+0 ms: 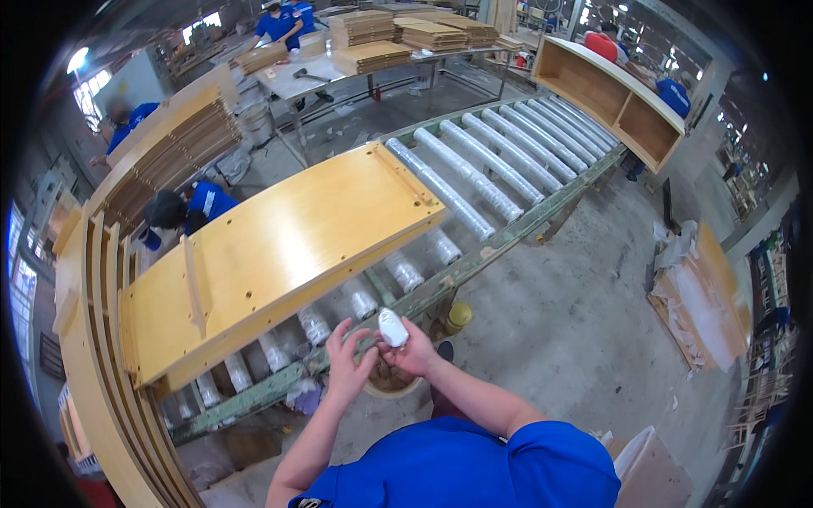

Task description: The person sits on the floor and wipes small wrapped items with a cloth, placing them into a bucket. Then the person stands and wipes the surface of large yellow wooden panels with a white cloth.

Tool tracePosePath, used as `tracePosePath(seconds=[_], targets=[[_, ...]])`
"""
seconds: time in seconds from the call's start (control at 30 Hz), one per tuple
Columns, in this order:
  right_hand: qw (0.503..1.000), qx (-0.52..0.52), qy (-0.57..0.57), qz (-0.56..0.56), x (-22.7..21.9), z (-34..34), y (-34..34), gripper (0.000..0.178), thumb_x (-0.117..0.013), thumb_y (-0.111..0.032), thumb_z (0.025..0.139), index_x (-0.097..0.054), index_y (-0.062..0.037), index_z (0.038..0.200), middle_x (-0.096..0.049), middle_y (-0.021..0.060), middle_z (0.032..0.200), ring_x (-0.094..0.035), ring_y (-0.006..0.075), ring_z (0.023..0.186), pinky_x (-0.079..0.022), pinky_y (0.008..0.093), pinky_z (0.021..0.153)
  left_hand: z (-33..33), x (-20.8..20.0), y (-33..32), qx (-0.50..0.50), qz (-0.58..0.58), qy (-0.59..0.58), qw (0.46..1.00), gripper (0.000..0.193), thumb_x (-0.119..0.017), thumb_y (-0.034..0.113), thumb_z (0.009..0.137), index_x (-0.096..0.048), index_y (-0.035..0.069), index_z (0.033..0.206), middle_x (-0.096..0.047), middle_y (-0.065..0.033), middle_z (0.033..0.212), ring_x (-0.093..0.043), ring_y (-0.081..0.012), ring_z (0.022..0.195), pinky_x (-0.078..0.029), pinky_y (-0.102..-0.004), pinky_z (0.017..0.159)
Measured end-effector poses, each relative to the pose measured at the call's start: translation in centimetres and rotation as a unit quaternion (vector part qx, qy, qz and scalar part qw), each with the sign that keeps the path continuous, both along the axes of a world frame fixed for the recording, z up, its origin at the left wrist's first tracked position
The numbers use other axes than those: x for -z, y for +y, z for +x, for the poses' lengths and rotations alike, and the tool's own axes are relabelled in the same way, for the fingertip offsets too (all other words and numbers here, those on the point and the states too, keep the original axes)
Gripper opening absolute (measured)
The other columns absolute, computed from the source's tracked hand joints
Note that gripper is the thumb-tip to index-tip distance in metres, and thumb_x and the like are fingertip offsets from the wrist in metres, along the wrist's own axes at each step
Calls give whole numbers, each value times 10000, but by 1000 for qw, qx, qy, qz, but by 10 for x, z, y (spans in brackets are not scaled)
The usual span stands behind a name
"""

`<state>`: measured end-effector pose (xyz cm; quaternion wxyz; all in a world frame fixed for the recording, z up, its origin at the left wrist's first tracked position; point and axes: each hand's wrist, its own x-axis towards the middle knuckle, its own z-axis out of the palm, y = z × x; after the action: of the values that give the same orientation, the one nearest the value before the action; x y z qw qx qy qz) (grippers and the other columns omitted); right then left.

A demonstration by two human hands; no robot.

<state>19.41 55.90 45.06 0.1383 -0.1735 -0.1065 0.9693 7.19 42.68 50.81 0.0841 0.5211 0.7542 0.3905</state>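
Observation:
My right hand (pixel 415 351) is closed round a small white rounded object (pixel 392 328); its exact kind is not clear. Beside it, my left hand (pixel 347 362) has its fingers apart and curved, holding nothing that I can see. Both hands are in front of the green side rail (pixel 500 245) of a roller conveyor. A yellow-varnished wooden panel (pixel 288 237) with small drilled holes lies on the rollers, beyond my hands and to the left. Near its left end a thin wooden strip (pixel 194 288) runs across it.
A bucket (pixel 394 385) stands below my hands, with a yellow container (pixel 459 317) close by. Curved boards (pixel 102 339) stand at the left. At the far right end sits a wooden cabinet frame (pixel 610 93). A co-worker (pixel 203 206) bends behind the panel.

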Motion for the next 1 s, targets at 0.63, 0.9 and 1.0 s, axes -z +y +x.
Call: tracePosePath(seconds=[0.63,0.9,1.0], targets=[[959,207,-58,187,-11,-77,454,413,-600,-206,891,-427,-63,1237,-604,77,894,-580,121,676,-447,248,517,-125,48,345,-147,-187,209,949,433,-575,297,858,-505,92,1232,-455,-157,1269,-395,-343,1184,-310,-482,991],[869,240,-125,413,5,-167,506,692,-653,-120,834,-287,-55,1417,-585,117,1088,-593,119,701,-489,245,530,-109,62,358,-189,-178,297,919,430,-543,239,851,-495,109,1258,-440,-139,1296,-372,-329,1233,-265,-477,1025],[815,233,-178,500,12,-194,513,627,-642,-115,830,-355,-44,1383,-565,147,1202,-626,180,850,-522,295,669,-110,61,359,-192,-165,288,923,412,-552,244,834,-532,101,1220,-457,-145,1277,-381,-340,1225,-262,-498,1019]])
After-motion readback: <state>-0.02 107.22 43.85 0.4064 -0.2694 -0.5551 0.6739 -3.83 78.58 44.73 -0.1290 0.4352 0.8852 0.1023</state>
